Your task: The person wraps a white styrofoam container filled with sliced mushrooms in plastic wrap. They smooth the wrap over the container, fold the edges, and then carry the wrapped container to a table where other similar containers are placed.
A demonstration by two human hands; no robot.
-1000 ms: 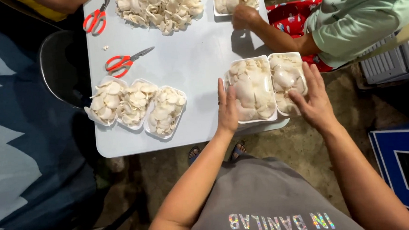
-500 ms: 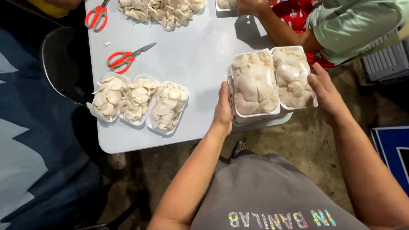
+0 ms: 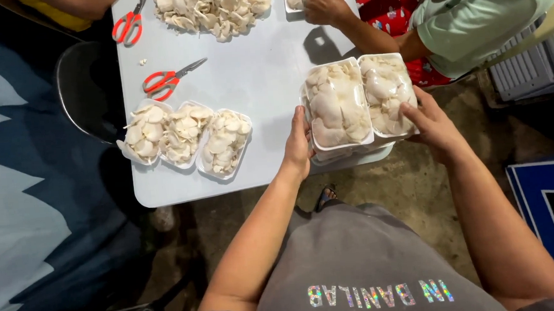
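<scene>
While the trays (image 3: pixel 357 102) had been sitting flat on the table (image 3: pixel 259 80) a second earlier, by now they were lifted and pulled toward the near right corner, stacked, two wrapped packs of white mushrooms side by side on top and at least one more tray edge peeking out underneath. So the stack looked picked up rather than just being squared off, probably on its way off the table.

Left hand (image 3: pixel 299 144) was pressed flat against the left side of the stack, fingers straight and together, thumb hidden behind. Right hand (image 3: pixel 432 123) cupped the right side, fingers curled over the top edge of the right pack. Both were squeezing inward, so the stack was clamped between the palms rather than gripped.

Further left on the table sat three open trays (image 3: pixel 183 137) of loose mushrooms, overlapping each other, not wrapped. Red scissors (image 3: pixel 166 80) lay behind them, a second pair (image 3: pixel 128 24) near the far left corner, and a big loose pile (image 3: pixel 213 9) at the far edge. Another person's hand (image 3: pixel 322 5) rested on a tray up there too
</scene>
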